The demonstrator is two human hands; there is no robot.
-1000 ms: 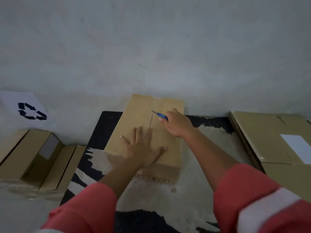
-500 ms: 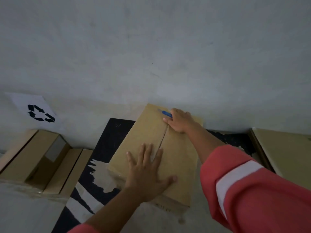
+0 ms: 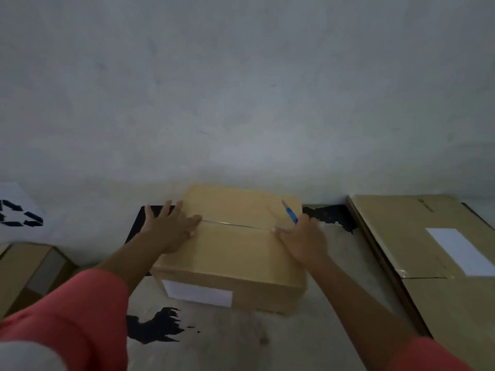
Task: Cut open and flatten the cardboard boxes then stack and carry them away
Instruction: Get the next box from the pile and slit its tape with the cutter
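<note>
Fingers (image 3: 167, 210) of the left hand (image 3: 171, 226) lie spread and flat on the left end of the cardboard box (image 3: 230, 253), with the thumb reaching toward its centre seam (image 3: 235, 225). The right hand (image 3: 302, 239) is curled round a blue utility knife (image 3: 290, 214). The blade points away over the box's far right corner, and the fingertips touch the right end of the seam.

Half a second ago that seam ran away from the person, with the knife at its far end. Now it runs side to side and a white label (image 3: 198, 293) faces the person, so the box has been turned a quarter turn. The lengthwise cut looks finished. The hands at the two ends suggest that slitting the end tape or parting the flaps comes next.

Flattened cardboard (image 3: 417, 245) lies right of the box, and an opened box (image 3: 24, 274) sits to its left.
</note>
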